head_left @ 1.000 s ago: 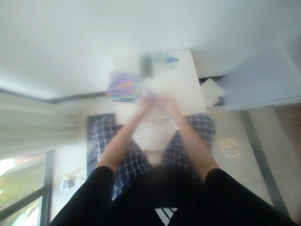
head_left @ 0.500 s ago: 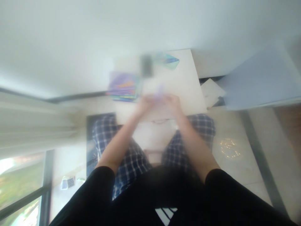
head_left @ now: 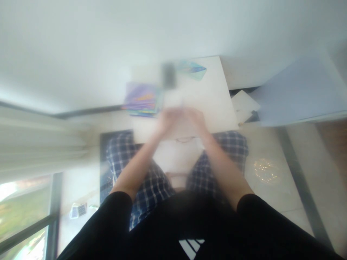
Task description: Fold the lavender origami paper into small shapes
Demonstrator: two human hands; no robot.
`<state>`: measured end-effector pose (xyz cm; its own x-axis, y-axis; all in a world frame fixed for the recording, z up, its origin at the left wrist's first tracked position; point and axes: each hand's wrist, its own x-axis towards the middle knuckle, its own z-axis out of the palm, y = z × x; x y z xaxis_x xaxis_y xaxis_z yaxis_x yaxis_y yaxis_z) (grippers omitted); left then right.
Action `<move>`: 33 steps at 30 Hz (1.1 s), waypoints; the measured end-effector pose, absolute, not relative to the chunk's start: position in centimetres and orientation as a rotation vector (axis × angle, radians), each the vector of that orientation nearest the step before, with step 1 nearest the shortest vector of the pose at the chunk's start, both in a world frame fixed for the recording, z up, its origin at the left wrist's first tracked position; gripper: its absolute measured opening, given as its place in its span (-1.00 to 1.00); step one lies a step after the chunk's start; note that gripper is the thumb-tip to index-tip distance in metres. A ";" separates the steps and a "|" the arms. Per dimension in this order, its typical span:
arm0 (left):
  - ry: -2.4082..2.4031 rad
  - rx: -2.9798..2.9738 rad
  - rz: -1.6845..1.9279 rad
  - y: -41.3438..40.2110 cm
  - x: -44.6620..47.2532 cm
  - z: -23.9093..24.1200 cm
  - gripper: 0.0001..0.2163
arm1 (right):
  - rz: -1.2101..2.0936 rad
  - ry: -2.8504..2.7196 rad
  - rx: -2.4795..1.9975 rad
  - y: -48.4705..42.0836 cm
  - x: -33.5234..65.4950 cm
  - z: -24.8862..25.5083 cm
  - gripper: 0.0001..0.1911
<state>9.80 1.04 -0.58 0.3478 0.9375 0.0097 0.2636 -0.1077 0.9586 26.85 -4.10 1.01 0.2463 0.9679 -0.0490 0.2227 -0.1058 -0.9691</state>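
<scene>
Close together over the white table [head_left: 214,104], my left hand [head_left: 170,118] and my right hand [head_left: 195,117] meet, fingers closed. Between the fingertips shows a thin pale-purple piece of folded paper [head_left: 182,104], mostly hidden by the hands and blurred. To the left of my left hand lies a stack of colourful paper sheets [head_left: 141,100], purple with an orange pattern on top. A folded blue-green paper piece [head_left: 198,70] rests at the table's far side. Beyond the hands is a dark, blurred rectangular thing [head_left: 169,76] whose kind I cannot make out.
A wall [head_left: 173,29] stands behind the table. My knees in checked trousers [head_left: 230,142] flank it. A large pale grey panel [head_left: 300,92] is on the right, with a white piece [head_left: 245,104] beside it. A window [head_left: 25,213] is at lower left.
My right hand has shifted slightly left, closer to my left hand. The purple paper between them shows less, as a thin edge instead of a wider face.
</scene>
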 end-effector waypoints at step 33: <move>1.051 1.523 0.679 1.0 9.9 0.1 -0.76 | 0.717 -1.327 -1.569 -3.6 27.3 0.9 -0.77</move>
